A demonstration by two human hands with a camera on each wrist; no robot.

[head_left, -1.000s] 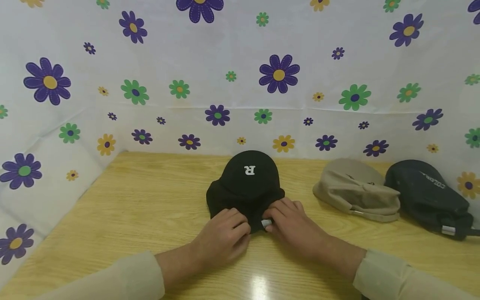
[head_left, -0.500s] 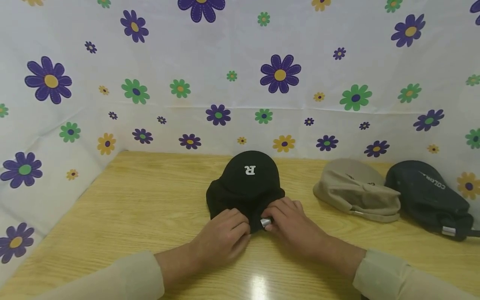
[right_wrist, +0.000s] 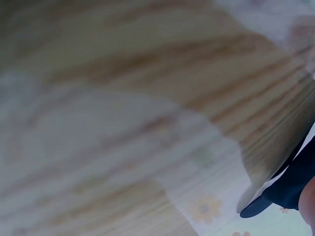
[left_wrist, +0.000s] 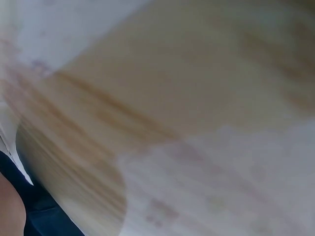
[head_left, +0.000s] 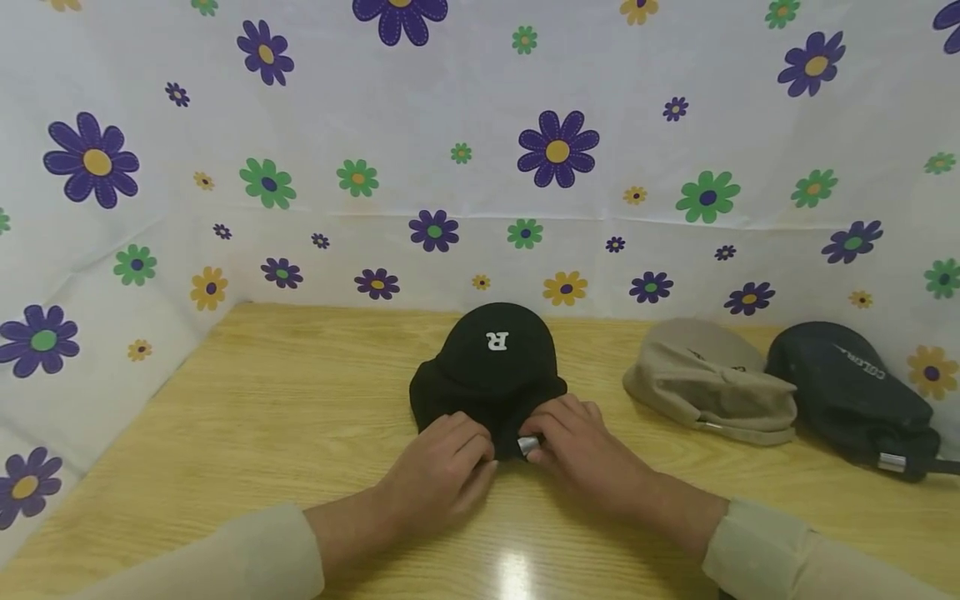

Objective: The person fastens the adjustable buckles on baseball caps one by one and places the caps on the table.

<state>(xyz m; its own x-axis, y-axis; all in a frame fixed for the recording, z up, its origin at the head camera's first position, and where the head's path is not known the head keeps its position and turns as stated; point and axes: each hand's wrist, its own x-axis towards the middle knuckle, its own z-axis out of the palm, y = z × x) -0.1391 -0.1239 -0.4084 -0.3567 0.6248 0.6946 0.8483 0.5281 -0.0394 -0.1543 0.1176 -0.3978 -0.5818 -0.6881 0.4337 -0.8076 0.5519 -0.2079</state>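
A black cap (head_left: 498,350) with a white letter R on its crown sits at the middle of the table. My left hand (head_left: 442,467) holds the near edge of this cap with curled fingers. On the right side of that edge, my right hand (head_left: 581,446) pinches the cap's strap beside a silver metal buckle (head_left: 528,444). Both hands hide part of the strap. In the left wrist view, dark fabric of the cap (left_wrist: 47,211) shows at the lower left corner. Dark fabric with a strap end (right_wrist: 275,199) appears at the lower right in the right wrist view.
To the right lies a beige cap (head_left: 708,379), touching a dark navy cap (head_left: 847,396) with its own metal buckle (head_left: 892,462). The wooden table (head_left: 285,400) meets a white flowered cloth (head_left: 457,183) at the back and left.
Both hands stay at the cap's near edge with almost no movement. The silver buckle has tilted slightly by the right fingers. The view shifts a little.
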